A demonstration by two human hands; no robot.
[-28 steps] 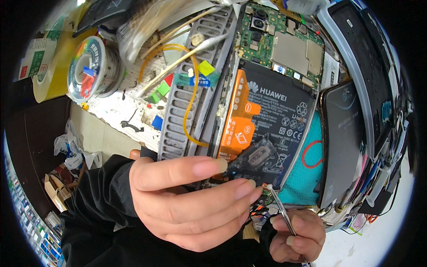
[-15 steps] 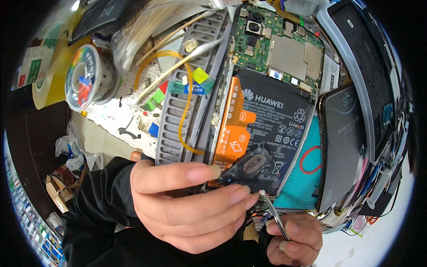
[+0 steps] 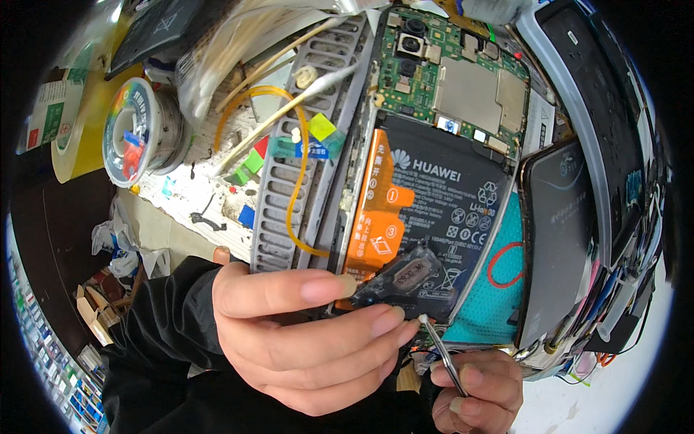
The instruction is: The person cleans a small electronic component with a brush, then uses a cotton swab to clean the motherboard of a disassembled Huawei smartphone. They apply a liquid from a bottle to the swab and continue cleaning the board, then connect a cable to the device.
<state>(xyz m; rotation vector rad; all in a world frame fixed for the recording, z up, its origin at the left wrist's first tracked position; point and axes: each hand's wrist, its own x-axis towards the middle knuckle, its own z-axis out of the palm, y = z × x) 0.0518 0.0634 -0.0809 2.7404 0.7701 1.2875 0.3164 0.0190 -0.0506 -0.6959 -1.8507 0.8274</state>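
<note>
A person's right hand (image 3: pixel 481 390) pinches a slim metal tool (image 3: pixel 444 354), fingertips closed on its shaft, its pale tip at the lower end of an opened phone (image 3: pixel 470 90) beside a grey slotted strip (image 3: pixel 278 210). On the left hand (image 3: pixel 311 336), the index finger stands apart from the close-set others, near a dark module (image 3: pixel 419 273) over the black battery (image 3: pixel 441 192); whether they grip it cannot be told

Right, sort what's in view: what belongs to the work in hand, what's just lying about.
Seemingly in use:
- opened phone with battery
- dark part by the left hand
- slim metal tool in the right hand

Apparently lying about:
- spool
- cotton swab
- red band
- dark panel, right
</note>
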